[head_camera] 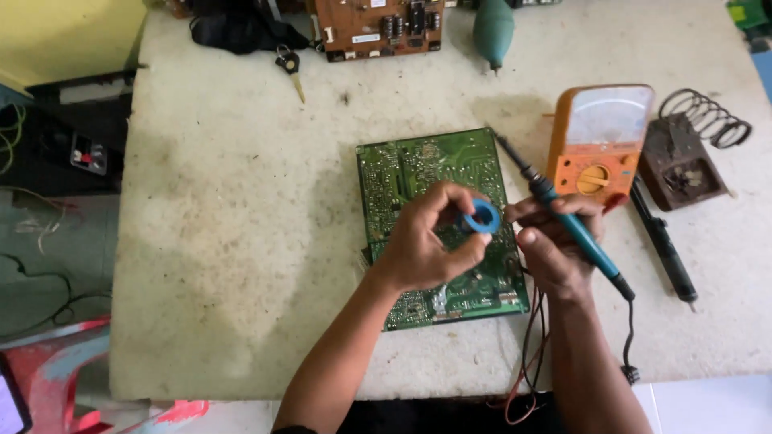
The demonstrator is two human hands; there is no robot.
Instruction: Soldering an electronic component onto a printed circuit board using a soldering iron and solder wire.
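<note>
Left hand: my left hand is curled around a small blue spool, pinching it between thumb and fingertips just above the green circuit board.
Right hand: my right hand is closed on the blue handle of a soldering iron, held like a pen; its dark tip points up and left, past the board's upper right corner.
Where things lie: the board lies flat in the middle of the pale, stained table, partly under both hands. The spool hangs over its right half, close beside the iron's shaft.
Doing it well: I judge the spool needs to be held steady and close to the board, with the hot tip kept clear of my left fingers and touching only the spot being worked.
Count, boards: two, the green one and a brown board at the far edge.
Count, meters: one orange meter, right of the green board.
Count, stands: one coiled iron stand, far right.
Count, other tools: one black pen-shaped tool lying beside the meter, one green rubber bulb, one key.
Wires: red and black leads trail off the near edge; how many I cannot tell.
</note>
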